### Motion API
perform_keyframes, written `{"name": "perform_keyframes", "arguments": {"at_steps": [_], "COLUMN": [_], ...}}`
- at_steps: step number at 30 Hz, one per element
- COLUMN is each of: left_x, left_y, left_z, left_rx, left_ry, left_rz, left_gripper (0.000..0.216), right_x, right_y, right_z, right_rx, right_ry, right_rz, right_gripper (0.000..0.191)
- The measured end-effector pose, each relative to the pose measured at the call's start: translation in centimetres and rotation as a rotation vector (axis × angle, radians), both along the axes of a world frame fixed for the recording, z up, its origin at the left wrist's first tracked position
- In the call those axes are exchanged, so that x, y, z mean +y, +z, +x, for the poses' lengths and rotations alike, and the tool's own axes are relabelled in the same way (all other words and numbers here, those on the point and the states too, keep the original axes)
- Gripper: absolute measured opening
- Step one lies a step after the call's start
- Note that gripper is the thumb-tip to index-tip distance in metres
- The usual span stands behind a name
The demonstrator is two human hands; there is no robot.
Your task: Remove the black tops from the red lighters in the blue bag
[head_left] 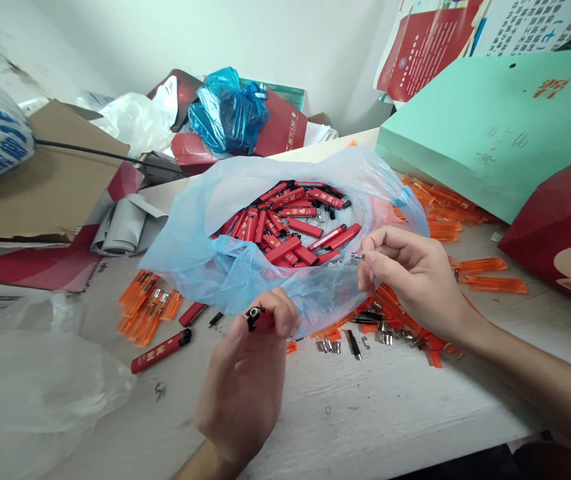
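Note:
My left hand is closed around a red lighter whose black top end points up at me; most of its body is hidden by the fingers. Between thumb and forefinger, my right hand pinches a small silvery metal part. Beyond both hands lies a thin blue plastic bag, spread wide around a heap of red lighters with black ends and gold lettering. One more red lighter rests on the table left of my left hand.
Orange lighter bodies lie in a pile at left and others at right. Small metal caps and black parts are scattered in front. A green paper bag, a cardboard box and a clear plastic bag surround the table.

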State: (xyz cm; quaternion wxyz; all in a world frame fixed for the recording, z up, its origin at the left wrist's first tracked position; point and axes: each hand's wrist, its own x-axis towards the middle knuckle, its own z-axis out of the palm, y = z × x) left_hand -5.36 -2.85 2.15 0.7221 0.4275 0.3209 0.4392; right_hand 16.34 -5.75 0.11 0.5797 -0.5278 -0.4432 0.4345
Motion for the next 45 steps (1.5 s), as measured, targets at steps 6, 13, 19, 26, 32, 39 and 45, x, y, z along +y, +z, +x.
{"name": "perform_keyframes", "arguments": {"at_steps": [6, 13, 19, 26, 32, 39, 45], "left_x": [0.2, 0.4, 0.4, 0.3, -0.5, -1.3, -1.1], "left_y": [0.2, 0.3, -0.2, -0.3, -0.1, -1.2, -1.7], "left_z": [-0.2, 0.0, 0.1, 0.3, 0.6, 0.1, 0.2], "left_rx": [-0.004, 0.035, 0.07, 0.151, 0.249, 0.3, 0.473], "left_ry": [-0.026, -0.039, -0.059, -0.072, -0.041, -0.096, -0.238], "left_rz": [-0.011, 0.02, 0.059, 0.102, 0.096, 0.123, 0.249], "left_gripper": [0.039, 0.03, 0.03, 0.028, 0.025, 0.027, 0.028], "right_x": [0.0, 0.0, 0.0, 0.0, -0.2, -0.9, -0.9], "right_y": [0.0, 0.0, 0.2, 0.2, 0.2, 0.3, 0.2], "right_z": [-0.1, 0.0, -0.1, 0.0, -0.5, -2.3, -2.5], "right_rx": [0.006, 0.003, -0.012, -0.008, -0.047, -0.543, -0.66], "right_ry": [-0.003, -0.003, -0.011, -0.012, -0.005, -0.016, -0.016], "right_rz": [-0.004, -0.003, -0.005, -0.014, 0.011, 0.418, 0.595], "right_gripper": [0.013, 0.013, 0.012, 0.012, 0.012, 0.019, 0.022]}}
